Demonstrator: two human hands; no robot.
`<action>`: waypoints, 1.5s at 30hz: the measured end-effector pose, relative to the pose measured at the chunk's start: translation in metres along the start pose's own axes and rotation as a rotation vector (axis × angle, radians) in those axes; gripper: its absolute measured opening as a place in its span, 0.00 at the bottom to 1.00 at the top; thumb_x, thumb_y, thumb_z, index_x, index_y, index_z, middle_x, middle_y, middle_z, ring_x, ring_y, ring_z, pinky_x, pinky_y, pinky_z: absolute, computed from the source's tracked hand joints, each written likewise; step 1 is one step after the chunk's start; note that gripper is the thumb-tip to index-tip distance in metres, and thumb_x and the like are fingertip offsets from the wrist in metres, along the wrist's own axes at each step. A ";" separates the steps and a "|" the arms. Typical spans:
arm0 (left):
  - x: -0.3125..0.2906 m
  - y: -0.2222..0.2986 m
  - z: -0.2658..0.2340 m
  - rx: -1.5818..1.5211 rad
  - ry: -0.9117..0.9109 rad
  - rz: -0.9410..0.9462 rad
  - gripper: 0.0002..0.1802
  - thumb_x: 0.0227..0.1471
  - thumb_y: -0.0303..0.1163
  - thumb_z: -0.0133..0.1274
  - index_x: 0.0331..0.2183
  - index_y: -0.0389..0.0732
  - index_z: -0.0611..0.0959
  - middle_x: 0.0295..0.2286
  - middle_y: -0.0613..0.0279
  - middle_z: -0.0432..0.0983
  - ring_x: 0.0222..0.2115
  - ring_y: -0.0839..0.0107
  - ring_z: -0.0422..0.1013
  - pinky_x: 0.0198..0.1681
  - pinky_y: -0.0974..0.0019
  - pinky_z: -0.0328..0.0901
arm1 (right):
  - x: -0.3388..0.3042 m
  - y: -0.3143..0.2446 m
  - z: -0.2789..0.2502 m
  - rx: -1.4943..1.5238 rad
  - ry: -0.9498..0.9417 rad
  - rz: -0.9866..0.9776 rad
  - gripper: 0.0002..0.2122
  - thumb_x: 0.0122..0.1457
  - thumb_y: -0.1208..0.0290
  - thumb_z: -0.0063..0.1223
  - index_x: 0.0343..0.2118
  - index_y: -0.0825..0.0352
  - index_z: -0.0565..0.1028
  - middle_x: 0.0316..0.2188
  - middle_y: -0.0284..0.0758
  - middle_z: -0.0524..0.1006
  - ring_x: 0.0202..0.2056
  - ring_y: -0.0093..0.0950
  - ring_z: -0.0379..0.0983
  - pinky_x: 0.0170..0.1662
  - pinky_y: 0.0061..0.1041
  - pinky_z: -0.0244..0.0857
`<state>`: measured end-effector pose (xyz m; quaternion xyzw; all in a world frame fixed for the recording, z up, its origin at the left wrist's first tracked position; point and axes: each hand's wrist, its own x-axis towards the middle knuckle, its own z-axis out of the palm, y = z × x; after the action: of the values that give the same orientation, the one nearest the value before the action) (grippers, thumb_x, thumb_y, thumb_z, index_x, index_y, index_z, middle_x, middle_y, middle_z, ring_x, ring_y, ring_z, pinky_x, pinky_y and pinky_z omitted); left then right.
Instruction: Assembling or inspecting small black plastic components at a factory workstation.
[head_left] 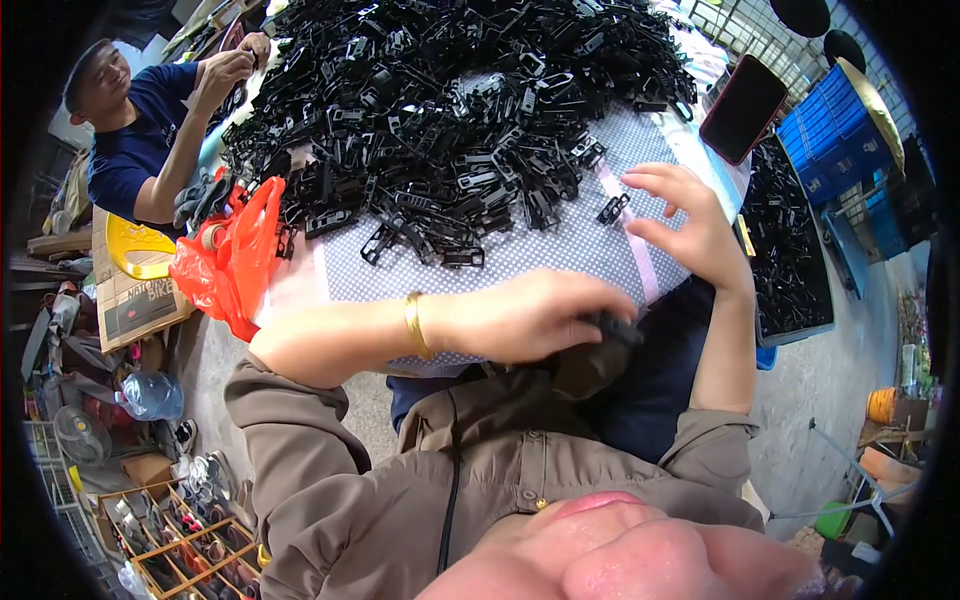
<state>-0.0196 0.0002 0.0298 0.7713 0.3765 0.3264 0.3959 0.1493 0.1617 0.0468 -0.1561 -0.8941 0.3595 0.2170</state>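
Near the table's front edge, my left hand (545, 318) is closed, palm down, over a dark, blurred bunch (612, 332) that I cannot make out, perhaps black parts. My right hand (690, 220) is raised at the right side of the table, fingers apart and empty. Just left of its fingertips lies one small black part (612, 209) on the dotted cloth (530, 262). A large heap of similar black, slotted, clip-like parts (440, 120) covers the far and middle table. Some loose ones (462, 257) lie at the heap's near side.
A red plastic bag (235, 255) sits at the table's left edge. A phone (744, 108) stands at the far right, near a blue crate (835, 130). A tray of black parts (785, 240) is right of the table. Another person (140, 130) sits at the far left.
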 end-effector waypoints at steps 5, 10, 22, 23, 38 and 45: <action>0.004 -0.003 0.009 0.313 -0.113 0.288 0.23 0.43 0.23 0.53 0.45 0.38 0.71 0.47 0.50 0.64 0.47 0.56 0.63 0.50 0.58 0.60 | 0.009 0.030 0.037 -0.385 0.156 -0.225 0.14 0.41 0.76 0.58 0.35 0.67 0.75 0.33 0.39 0.74 0.37 0.35 0.68 0.39 0.30 0.63; 0.017 -0.012 -0.067 0.697 0.334 0.012 0.21 0.40 0.25 0.57 0.41 0.40 0.76 0.40 0.54 0.72 0.43 0.58 0.67 0.48 0.61 0.61 | 0.011 0.031 0.051 -0.424 0.271 -0.322 0.12 0.41 0.77 0.57 0.32 0.68 0.74 0.28 0.38 0.74 0.31 0.36 0.69 0.35 0.29 0.64; 0.068 -0.075 -0.175 1.179 0.078 -1.036 0.21 0.45 0.46 0.51 0.36 0.41 0.80 0.38 0.54 0.74 0.41 0.58 0.70 0.45 0.59 0.63 | 0.008 0.031 0.052 -0.311 0.313 -0.277 0.12 0.44 0.76 0.56 0.35 0.68 0.74 0.24 0.36 0.72 0.26 0.34 0.69 0.31 0.28 0.63; 0.072 -0.075 -0.175 1.181 0.079 -1.125 0.19 0.44 0.44 0.51 0.36 0.42 0.80 0.39 0.54 0.73 0.42 0.58 0.69 0.46 0.59 0.62 | 0.008 0.031 0.052 -0.343 0.325 -0.238 0.12 0.44 0.76 0.56 0.35 0.68 0.74 0.24 0.35 0.72 0.28 0.34 0.69 0.31 0.27 0.63; 0.033 -0.057 -0.191 0.685 0.597 -0.435 0.18 0.41 0.27 0.56 0.39 0.37 0.78 0.30 0.57 0.77 0.31 0.71 0.72 0.37 0.72 0.66 | 0.006 0.029 0.051 -0.456 0.357 -0.186 0.11 0.45 0.76 0.54 0.35 0.68 0.74 0.26 0.36 0.73 0.32 0.34 0.68 0.35 0.29 0.63; 0.020 -0.025 -0.102 -0.625 0.657 -0.191 0.13 0.50 0.21 0.47 0.40 0.33 0.73 0.38 0.53 0.73 0.38 0.70 0.71 0.43 0.71 0.68 | 0.006 0.018 0.043 0.521 0.351 0.070 0.11 0.53 0.80 0.49 0.40 0.70 0.73 0.31 0.32 0.75 0.30 0.21 0.73 0.32 0.18 0.67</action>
<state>-0.0990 0.0646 0.0605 0.4327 0.4348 0.6134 0.4975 0.1248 0.1518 0.0074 -0.1857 -0.7146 0.5514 0.3883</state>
